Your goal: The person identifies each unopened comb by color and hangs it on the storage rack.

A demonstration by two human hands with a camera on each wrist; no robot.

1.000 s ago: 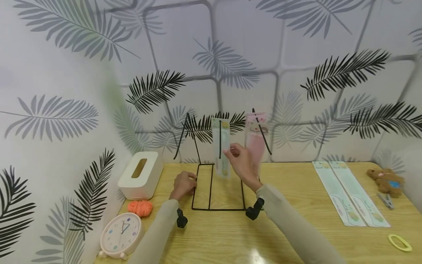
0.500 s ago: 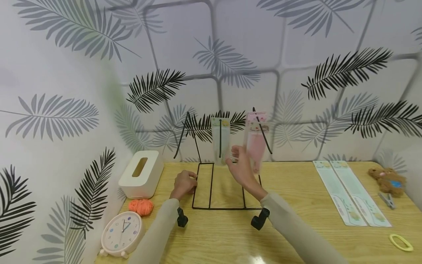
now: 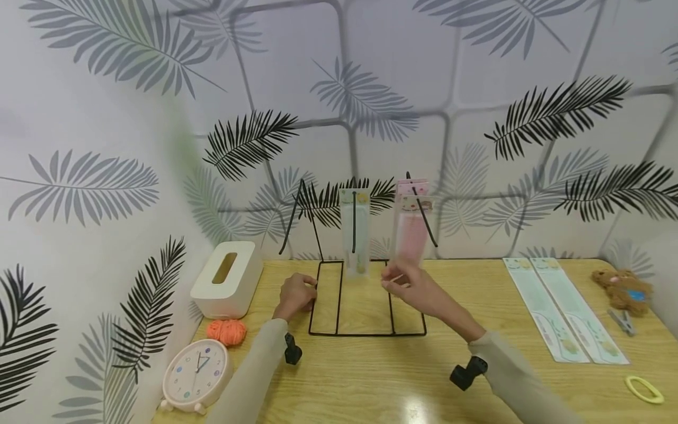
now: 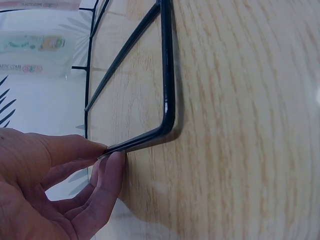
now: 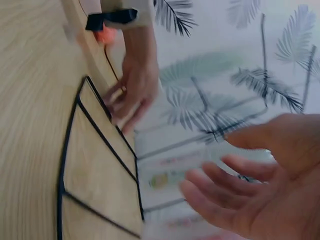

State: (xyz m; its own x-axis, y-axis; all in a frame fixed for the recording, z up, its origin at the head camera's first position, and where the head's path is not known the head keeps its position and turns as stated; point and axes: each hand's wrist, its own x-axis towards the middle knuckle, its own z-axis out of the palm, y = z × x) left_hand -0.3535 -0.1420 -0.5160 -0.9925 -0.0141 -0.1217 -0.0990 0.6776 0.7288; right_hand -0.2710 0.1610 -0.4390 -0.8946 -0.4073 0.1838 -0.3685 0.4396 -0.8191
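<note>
A black wire display rack (image 3: 368,335) stands on the wooden table. My left hand (image 3: 296,292) grips the left bar of its base; in the left wrist view thumb and fingers pinch that bar (image 4: 142,140). A pale green comb package (image 3: 362,227) hangs from the rack's middle hook, partly printed "plastic comb" in the left wrist view. Pink packages (image 3: 413,232) hang on the right hook. In front of and below these is my right hand (image 3: 418,288), holding nothing; its fingers are loosely bent in the right wrist view. On the left hook (image 3: 291,221) nothing hangs.
Two long green packages (image 3: 542,309) lie side by side on the right, near a brown plush bear (image 3: 624,290), small pliers-like clip (image 3: 621,322) and yellow ring (image 3: 643,390). At left are a white tissue box (image 3: 225,280), orange yarn (image 3: 226,333) and pink clock (image 3: 195,376).
My right hand has let go of the green package on the middle hook and drawn back down and to the right. The left hand has stayed at the rack's base.
</note>
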